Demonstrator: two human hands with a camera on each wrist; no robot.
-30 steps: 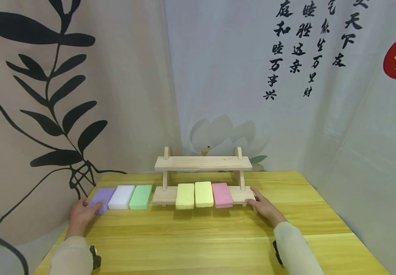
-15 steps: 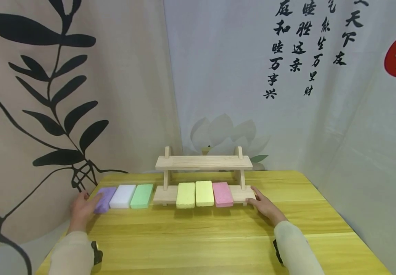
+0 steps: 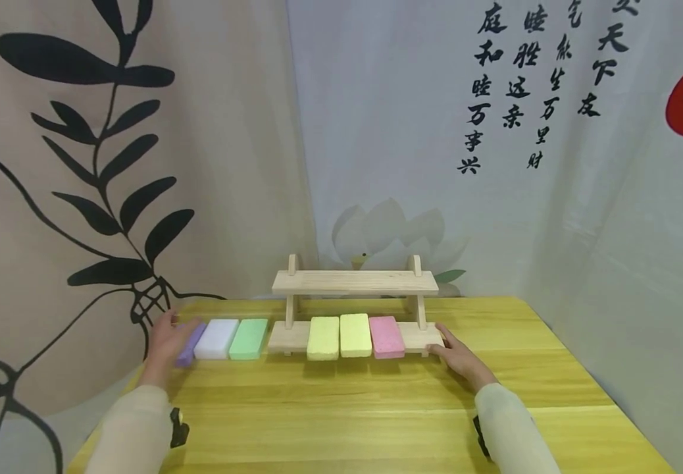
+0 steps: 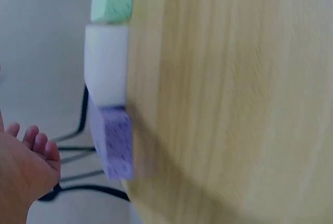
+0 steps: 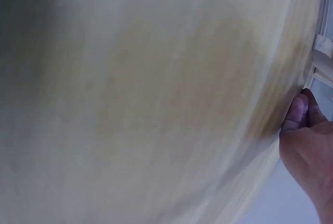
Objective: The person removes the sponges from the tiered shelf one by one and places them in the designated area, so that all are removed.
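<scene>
A two-tier wooden rack (image 3: 356, 283) stands at the back of the table. My right hand (image 3: 460, 359) grips the right end of its lower board, thumb in front; the right wrist view shows the fingertips at the board's end. On that board lie two yellow sponges (image 3: 323, 338) and a pink sponge (image 3: 386, 337). Left of the rack, a green sponge (image 3: 249, 339), a white sponge (image 3: 216, 339) and a purple sponge (image 3: 189, 347) form a row. My left hand (image 3: 164, 345) is beside the purple one, overlapping it in the head view; in the left wrist view its fingers are loosely bent, holding nothing.
The wooden table (image 3: 341, 415) stretches in front of the rack. A printed cloth (image 3: 406, 131) with leaves and characters hangs right behind its back edge. The upper board of the rack carries nothing.
My left hand has moved to the right and farther back, covering more of the purple sponge in the head view. The right hand keeps its hold on the rack. The head view has shifted slightly.
</scene>
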